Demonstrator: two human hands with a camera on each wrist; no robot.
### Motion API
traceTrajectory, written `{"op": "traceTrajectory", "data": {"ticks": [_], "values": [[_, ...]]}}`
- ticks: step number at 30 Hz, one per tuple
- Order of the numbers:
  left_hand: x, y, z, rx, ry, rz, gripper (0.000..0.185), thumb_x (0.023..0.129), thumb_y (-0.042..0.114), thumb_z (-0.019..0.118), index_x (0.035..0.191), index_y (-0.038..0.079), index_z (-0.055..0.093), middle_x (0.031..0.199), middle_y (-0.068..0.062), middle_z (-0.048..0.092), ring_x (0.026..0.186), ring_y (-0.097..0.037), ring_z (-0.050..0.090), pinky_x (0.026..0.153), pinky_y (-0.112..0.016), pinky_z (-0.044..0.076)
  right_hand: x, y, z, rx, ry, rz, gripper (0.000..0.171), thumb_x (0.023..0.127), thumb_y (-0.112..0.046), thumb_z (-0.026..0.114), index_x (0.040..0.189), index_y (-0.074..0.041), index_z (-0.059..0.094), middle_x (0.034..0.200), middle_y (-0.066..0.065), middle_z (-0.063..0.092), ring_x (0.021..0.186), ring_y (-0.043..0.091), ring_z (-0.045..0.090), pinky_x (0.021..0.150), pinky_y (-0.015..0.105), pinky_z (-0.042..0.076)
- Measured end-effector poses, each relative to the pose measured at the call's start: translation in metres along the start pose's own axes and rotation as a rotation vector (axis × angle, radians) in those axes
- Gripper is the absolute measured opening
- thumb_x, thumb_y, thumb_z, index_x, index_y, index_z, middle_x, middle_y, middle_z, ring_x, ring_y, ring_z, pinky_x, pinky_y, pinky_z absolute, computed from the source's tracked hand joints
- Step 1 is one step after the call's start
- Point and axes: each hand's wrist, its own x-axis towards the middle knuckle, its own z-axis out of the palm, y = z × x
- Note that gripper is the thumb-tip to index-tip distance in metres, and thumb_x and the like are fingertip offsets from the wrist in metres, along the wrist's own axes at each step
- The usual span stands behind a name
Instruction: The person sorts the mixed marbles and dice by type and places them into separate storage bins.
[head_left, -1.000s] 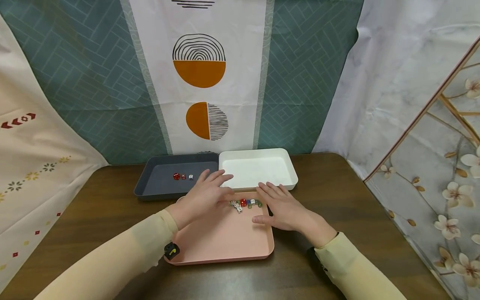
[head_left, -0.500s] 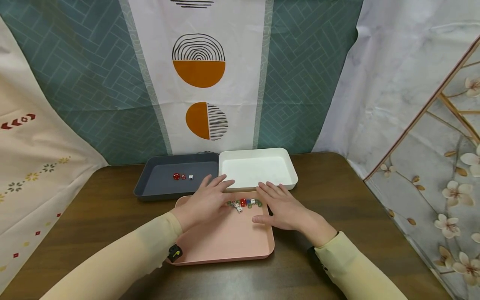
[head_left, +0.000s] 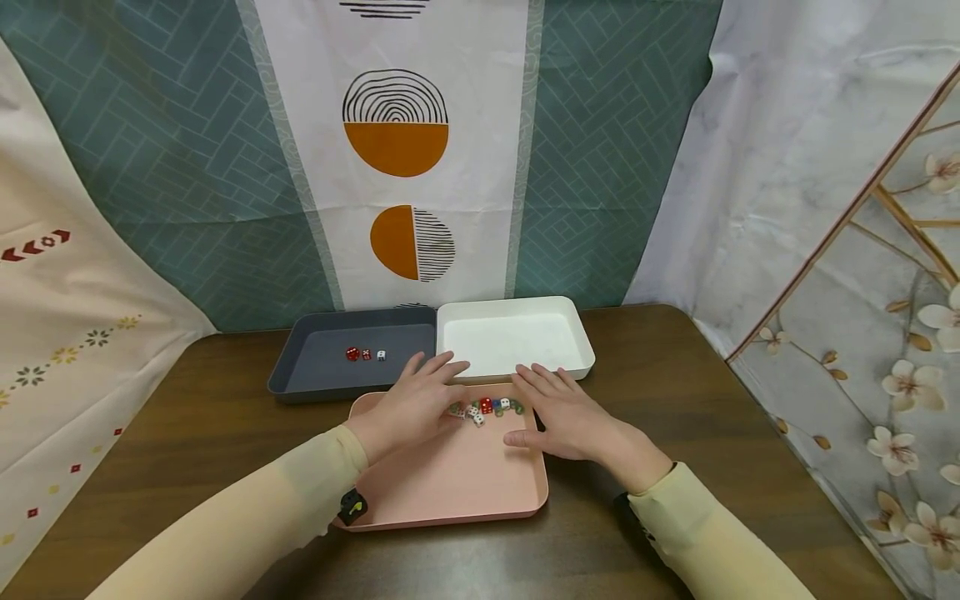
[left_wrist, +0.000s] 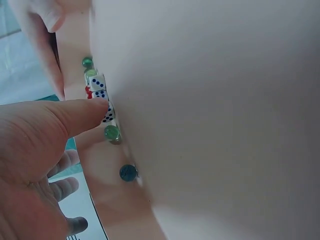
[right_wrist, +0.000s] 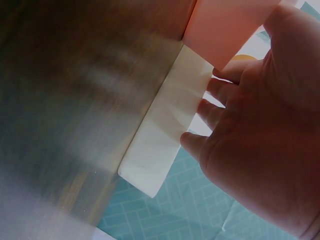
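Observation:
A pink tray (head_left: 450,479) lies in front of me, with a cluster of small dice and beads (head_left: 486,407) at its far edge. My left hand (head_left: 438,390) hovers over the cluster's left end with its fingers extended. In the left wrist view the thumb (left_wrist: 92,109) touches a white die (left_wrist: 108,115), with green beads (left_wrist: 111,133) just beyond it. My right hand (head_left: 551,414) lies flat on the tray's right edge, fingers straight, holding nothing. Its fingertips (right_wrist: 212,95) reach the white tray (right_wrist: 167,125).
A dark grey tray (head_left: 315,379) at the back left holds three small dice (head_left: 365,355). Beside it on the right stands a white tray (head_left: 577,362) with nothing visible in it. All rest on a brown wooden table (head_left: 712,417), with patterned curtains behind.
My left hand has drawn slightly back and left, uncovering a die at the cluster's left end. The right hand has stayed put.

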Motion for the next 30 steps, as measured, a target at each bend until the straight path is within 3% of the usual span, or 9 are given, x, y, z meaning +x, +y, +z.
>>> {"op": "traceTrajectory", "data": {"ticks": [7, 15, 22, 30], "values": [[0.0004, -0.0002, 0.0022, 0.002, -0.013, -0.011, 0.021, 0.093, 0.029, 0.093, 0.109, 0.021, 0.082, 0.162, -0.015, 0.056, 0.158, -0.046, 0.039, 0.122, -0.079, 0.027, 0.0004, 0.0000, 0.0002, 0.000, 0.000, 0.004, 0.102, 0.103, -0.071, 0.064, 0.175, -0.008, 0.028, 0.183, 0.011, 0.021, 0.170, 0.034, 0.012, 0.135, 0.059, 0.005], [-0.0004, 0.0000, 0.0035, 0.024, -0.033, -0.015, 0.028, 0.096, 0.031, 0.090, 0.120, 0.019, 0.084, 0.162, -0.016, 0.056, 0.159, -0.045, 0.038, 0.123, -0.077, 0.027, 0.0007, -0.0002, 0.0000, 0.003, -0.002, 0.009, 0.102, 0.103, -0.071, 0.064, 0.176, -0.009, 0.028, 0.183, 0.011, 0.021, 0.170, 0.034, 0.012, 0.135, 0.059, 0.004], [-0.0010, -0.0011, 0.0003, 0.033, -0.022, -0.020, 0.018, 0.097, 0.031, 0.089, 0.108, 0.018, 0.084, 0.162, -0.015, 0.057, 0.159, -0.044, 0.039, 0.124, -0.076, 0.027, 0.0015, -0.0004, 0.0004, -0.004, -0.003, 0.012, 0.102, 0.103, -0.071, 0.063, 0.175, -0.008, 0.028, 0.183, 0.011, 0.022, 0.170, 0.034, 0.012, 0.135, 0.059, 0.005], [-0.0018, -0.0029, -0.0050, 0.074, -0.003, -0.034, 0.014, 0.096, 0.029, 0.090, 0.105, 0.020, 0.083, 0.161, -0.012, 0.058, 0.159, -0.041, 0.039, 0.125, -0.073, 0.027, 0.0017, -0.0004, 0.0007, -0.003, -0.003, 0.012, 0.103, 0.103, -0.071, 0.063, 0.175, -0.008, 0.029, 0.182, 0.011, 0.022, 0.170, 0.035, 0.013, 0.135, 0.059, 0.005]]}}
